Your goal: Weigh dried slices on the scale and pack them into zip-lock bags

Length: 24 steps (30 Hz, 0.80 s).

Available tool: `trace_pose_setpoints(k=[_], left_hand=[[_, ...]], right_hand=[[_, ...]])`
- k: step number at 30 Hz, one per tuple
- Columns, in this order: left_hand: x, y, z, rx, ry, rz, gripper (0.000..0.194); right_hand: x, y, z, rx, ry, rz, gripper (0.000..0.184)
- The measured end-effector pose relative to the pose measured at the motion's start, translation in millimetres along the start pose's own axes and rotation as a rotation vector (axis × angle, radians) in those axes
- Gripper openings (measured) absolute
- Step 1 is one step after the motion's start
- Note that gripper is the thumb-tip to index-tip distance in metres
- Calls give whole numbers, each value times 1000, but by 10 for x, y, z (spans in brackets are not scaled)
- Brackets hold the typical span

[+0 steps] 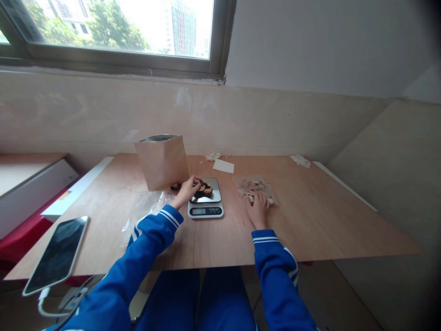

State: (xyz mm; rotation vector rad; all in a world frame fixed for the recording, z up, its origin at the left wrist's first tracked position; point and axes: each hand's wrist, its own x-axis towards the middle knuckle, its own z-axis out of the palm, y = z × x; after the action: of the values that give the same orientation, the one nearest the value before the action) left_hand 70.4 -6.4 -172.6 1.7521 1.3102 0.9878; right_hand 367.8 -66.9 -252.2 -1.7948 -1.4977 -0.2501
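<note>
A small digital scale (206, 204) sits mid-table with several dark brown pieces (206, 188) on its steel pan. My left hand (188, 190) reaches to the pan's left edge, fingers pinched on one of those dark pieces. My right hand (257, 205) lies flat, fingers spread, on the near end of a clear plastic bag (253, 185) holding pale pieces. A brown paper pouch (161, 161) stands open-topped just behind my left hand, with another dark piece (175, 186) at its foot.
Crumpled clear plastic (146, 207) lies under my left forearm. A phone (57, 253) on a cable rests at the table's near left corner. A white card (223, 166) and white scraps (300, 160) lie toward the back wall. The table edge (241, 262) runs just before my lap.
</note>
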Motion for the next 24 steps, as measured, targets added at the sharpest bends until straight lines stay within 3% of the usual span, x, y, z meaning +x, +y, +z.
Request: trace_pose_setpoints(k=[14, 18, 20, 24], left_hand=[[-2, -26, 22, 28, 97, 14, 17], [9, 6, -80, -6, 128, 21, 21], [-3, 18, -165, -21, 108, 24, 23], [-80, 43, -241, -17, -47, 33, 23]], right_hand=[[-4, -17, -13, -3, 3, -1, 31], [-2, -10, -6, 1, 7, 1, 32], [-2, -12, -8, 5, 3, 0, 32], [-1, -19, -16, 12, -6, 11, 32]])
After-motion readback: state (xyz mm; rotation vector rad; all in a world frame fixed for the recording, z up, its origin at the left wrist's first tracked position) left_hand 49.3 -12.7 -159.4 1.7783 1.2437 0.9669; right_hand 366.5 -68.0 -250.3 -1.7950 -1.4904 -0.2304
